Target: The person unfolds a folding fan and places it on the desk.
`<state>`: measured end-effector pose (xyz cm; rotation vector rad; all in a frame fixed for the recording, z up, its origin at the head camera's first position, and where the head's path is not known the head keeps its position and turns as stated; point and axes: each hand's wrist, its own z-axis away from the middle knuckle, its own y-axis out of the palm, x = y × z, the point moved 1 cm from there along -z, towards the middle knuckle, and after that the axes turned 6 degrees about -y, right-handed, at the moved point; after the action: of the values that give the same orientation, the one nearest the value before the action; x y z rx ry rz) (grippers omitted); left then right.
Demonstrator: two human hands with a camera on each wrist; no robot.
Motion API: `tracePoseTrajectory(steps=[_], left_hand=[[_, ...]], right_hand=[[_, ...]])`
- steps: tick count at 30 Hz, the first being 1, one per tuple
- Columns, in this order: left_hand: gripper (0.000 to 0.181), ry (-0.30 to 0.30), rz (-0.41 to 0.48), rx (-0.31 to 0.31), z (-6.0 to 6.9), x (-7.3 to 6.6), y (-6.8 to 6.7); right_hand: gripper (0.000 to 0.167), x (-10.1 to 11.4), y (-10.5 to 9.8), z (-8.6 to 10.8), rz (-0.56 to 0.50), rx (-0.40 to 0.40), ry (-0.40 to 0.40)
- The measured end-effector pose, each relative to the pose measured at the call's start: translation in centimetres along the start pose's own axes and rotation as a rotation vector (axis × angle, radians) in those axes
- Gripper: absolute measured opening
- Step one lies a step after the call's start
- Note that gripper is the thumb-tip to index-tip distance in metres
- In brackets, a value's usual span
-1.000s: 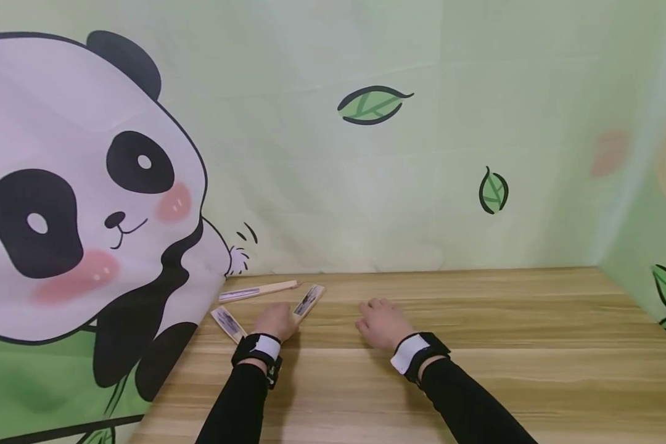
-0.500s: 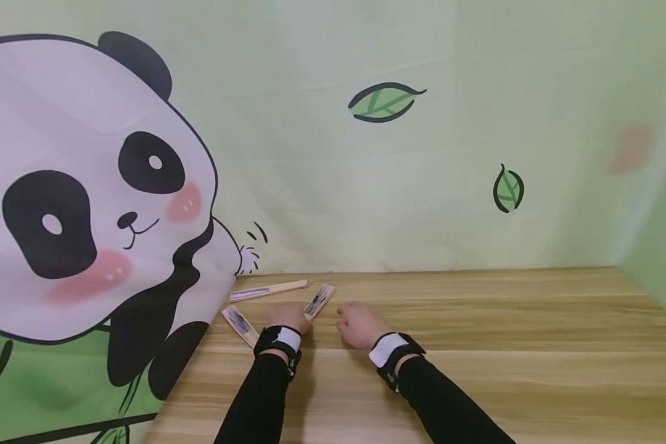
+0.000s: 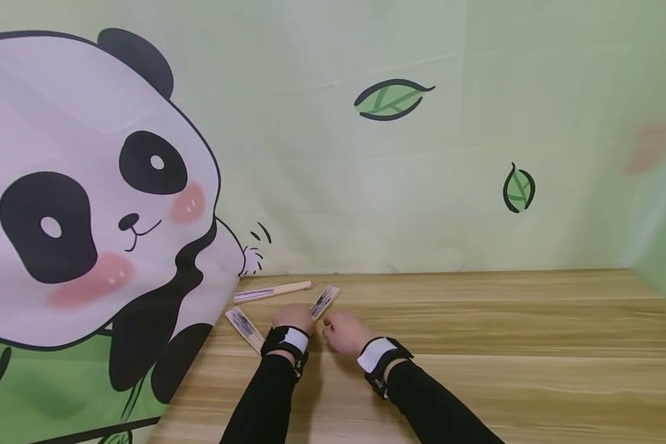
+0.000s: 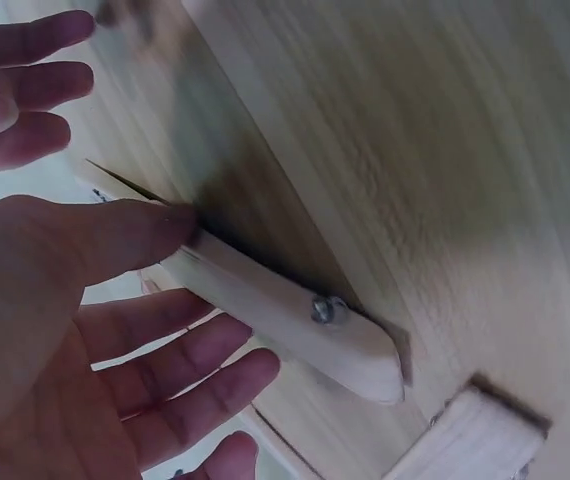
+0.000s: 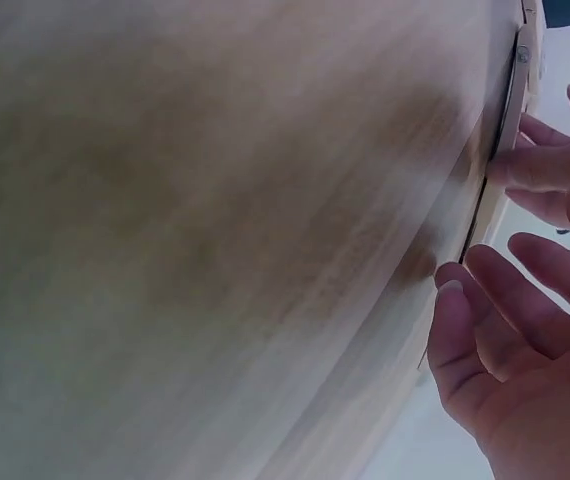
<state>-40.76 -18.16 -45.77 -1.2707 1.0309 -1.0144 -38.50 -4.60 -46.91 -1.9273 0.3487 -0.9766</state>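
Note:
A closed folding fan with a dark printed strip lies slantwise on the table in the head view. My left hand holds it near its middle. In the left wrist view the thumb presses one long edge of this fan and the fingers are on its other side; a metal rivet shows at its rounded end. My right hand is just right of the fan, fingers loosely bent. Seen from the right wrist, the right hand is close to the fan's far end; I cannot tell whether it touches.
A second closed fan lies behind, near the back wall. A third fan lies left of my left wrist. The wood-grain table meets a green backdrop with a panda print at the back and left.
My right hand has moved left, towards the fan and my left hand. The left hand stays on the fan. The head view has shifted slightly right.

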Motion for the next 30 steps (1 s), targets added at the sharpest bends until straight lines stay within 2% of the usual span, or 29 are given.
tracePoseTrajectory(steps=[3,6,9,13,17,21,24,27,30], left_hand=[[0.009,0.02,-0.011,-0.037,0.1,-0.1,-0.1],[0.008,0.035,-0.025,-0.062,0.4,-0.2,-0.2],[0.009,0.061,-0.028,-0.075,0.6,-0.1,-0.4],[0.008,0.112,-0.006,-0.094,0.8,0.2,-0.5],[0.008,0.163,0.045,-0.089,0.7,0.5,-0.5],[0.021,0.213,0.144,-0.059,0.8,0.1,-0.8],[0.027,0.223,0.223,-0.042,1.5,-1.0,-1.4],[0.029,0.221,0.297,-0.01,2.5,-2.4,-2.2],[0.031,0.261,0.378,0.01,3.6,-3.8,-3.1]], right_hand=[[0.021,0.0,-0.1,0.1,0.002,-0.009,-0.003],[0.017,0.1,-0.2,0.3,0.015,0.013,-0.003],[0.011,0.3,-0.4,0.5,0.047,0.064,-0.006],[0.013,0.6,-0.8,0.5,0.044,0.138,0.012],[0.015,0.5,-1.3,0.7,0.008,0.156,0.031],[0.015,0.0,-2.0,1.4,-0.018,0.119,0.037],[0.023,-0.3,-2.8,2.1,-0.112,0.055,0.09],[0.031,-0.9,-3.9,2.9,-0.298,-0.019,0.176],[0.034,-1.5,-4.8,3.7,-0.473,-0.082,0.252]])
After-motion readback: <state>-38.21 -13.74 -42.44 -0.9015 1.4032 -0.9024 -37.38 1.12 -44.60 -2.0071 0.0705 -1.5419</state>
